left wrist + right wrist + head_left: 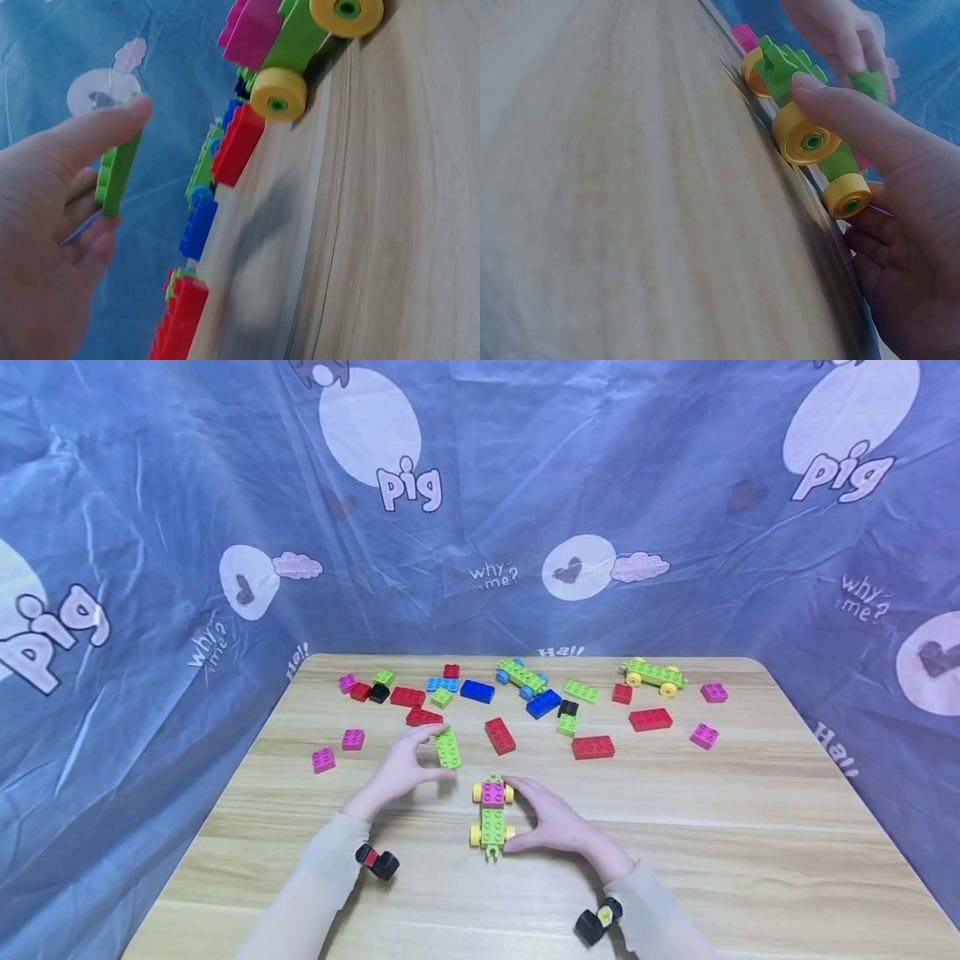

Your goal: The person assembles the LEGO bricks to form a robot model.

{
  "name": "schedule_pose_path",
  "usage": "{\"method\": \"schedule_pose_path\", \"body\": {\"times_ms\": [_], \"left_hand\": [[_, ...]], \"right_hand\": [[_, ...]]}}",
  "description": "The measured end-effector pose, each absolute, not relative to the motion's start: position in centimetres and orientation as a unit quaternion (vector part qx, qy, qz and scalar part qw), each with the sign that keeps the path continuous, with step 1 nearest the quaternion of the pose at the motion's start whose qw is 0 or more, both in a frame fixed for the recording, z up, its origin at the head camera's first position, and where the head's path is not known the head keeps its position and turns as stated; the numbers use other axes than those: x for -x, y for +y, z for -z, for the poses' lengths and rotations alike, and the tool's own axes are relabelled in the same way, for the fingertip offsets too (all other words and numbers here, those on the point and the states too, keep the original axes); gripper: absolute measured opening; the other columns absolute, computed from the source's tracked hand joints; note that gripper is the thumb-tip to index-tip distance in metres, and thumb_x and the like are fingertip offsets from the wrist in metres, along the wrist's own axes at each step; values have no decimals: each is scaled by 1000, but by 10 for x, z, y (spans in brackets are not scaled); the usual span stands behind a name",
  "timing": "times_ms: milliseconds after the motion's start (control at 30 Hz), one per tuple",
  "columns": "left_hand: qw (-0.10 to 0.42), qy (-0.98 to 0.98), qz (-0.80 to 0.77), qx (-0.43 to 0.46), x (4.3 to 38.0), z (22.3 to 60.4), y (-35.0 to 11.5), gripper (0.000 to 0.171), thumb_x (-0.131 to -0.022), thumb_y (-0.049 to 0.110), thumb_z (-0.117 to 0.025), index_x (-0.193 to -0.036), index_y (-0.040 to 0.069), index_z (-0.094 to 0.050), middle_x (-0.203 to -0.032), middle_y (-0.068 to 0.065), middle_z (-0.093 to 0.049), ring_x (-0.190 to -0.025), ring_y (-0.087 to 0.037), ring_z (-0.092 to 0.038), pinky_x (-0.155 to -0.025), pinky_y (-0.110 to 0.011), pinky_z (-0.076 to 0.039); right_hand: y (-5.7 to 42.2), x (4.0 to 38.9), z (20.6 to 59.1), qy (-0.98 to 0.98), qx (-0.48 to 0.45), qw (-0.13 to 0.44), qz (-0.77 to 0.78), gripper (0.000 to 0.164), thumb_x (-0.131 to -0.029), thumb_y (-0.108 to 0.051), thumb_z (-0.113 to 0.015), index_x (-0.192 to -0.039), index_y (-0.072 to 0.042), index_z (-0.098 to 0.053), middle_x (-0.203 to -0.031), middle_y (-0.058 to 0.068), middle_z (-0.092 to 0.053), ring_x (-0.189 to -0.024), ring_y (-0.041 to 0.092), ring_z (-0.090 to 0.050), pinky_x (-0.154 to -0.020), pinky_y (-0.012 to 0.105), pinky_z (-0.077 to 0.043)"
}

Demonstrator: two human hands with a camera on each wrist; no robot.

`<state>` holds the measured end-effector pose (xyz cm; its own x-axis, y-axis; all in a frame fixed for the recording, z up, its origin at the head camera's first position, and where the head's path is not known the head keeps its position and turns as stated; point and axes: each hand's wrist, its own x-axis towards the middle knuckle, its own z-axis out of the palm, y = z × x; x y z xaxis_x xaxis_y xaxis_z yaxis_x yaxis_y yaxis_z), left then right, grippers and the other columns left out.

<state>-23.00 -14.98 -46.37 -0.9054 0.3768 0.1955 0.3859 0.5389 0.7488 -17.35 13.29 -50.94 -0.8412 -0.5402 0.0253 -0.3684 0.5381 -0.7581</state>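
My left hand (405,762) holds a lime green building brick (447,748) above the table. In the left wrist view, the thumb is at one end of the brick (118,174) and fingers are at the other. A green toy car base (492,828) with yellow wheels stands on the table, a pink brick (492,793) on its far half. From the right side my right hand (556,823) grips the car base lengthwise, thumb by the near end and fingers by the far end. The right wrist view shows the thumb against the green base (781,67).
Red (500,736), blue (477,691), pink (323,760), black and green bricks lie spread over the table's far half. Two more green car bases stand at the back, one with blue wheels (522,677), another with yellow wheels (652,676). A blue printed cloth (465,510) hangs behind the table.
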Motion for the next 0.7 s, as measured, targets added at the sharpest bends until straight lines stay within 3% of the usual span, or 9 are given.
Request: {"method": "schedule_pose_path", "body": {"times_ms": [500,700], "left_hand": [[-44,-861,421,282,212,459,-119,75,-70,34,-85,-136,17,-54,-142,-9,-52,-134,-27,-43,-111,-54,-31],[-60,-862,405,297,208,465,-113,76,-71,38,-84,-137,13,-54,-142,-10,-52,-134,-29,-44,-110,-54,-32]], "right_hand": [[133,173,508,865,264,109,412,108,-65,-49,-84,-149,-6,-31,-151,17,-37,-139,38,-33,-112,57,-27],[133,173,508,865,263,108,413,107,-65,-48,-84,-149,-6,-32,-150,17,-38,-139,37,-34,-112,57,-28]]}}
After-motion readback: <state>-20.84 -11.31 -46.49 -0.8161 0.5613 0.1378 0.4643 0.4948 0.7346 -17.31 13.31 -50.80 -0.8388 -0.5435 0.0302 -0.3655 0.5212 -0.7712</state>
